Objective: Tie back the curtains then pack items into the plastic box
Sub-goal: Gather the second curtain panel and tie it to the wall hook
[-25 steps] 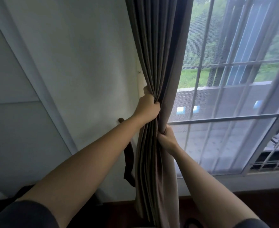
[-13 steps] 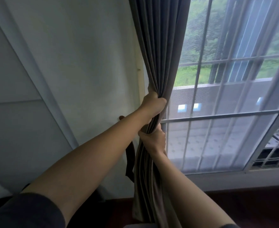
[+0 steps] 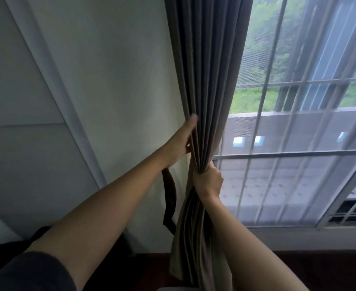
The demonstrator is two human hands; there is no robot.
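A grey-brown curtain (image 3: 208, 70) hangs gathered into tight folds at the left edge of the window. My right hand (image 3: 207, 181) is clenched around the bunched folds at about mid-height. Just above and to the left, my left hand (image 3: 180, 143) rests flat against the curtain's left edge, fingers stretched upward and not closed around it. A dark tieback strap (image 3: 169, 198) dangles in a loop on the wall left of the curtain, below my left forearm. No plastic box is in view.
A white wall (image 3: 110, 80) with a slanted trim strip fills the left. The barred window (image 3: 299, 143) with a screen takes up the right, above a white sill (image 3: 299, 236). Dark floor runs along the bottom.
My left hand has let go of its grip on the folds and now lies open along the curtain's left edge. My right hand keeps the bunch squeezed; the curtain has shifted slightly left.
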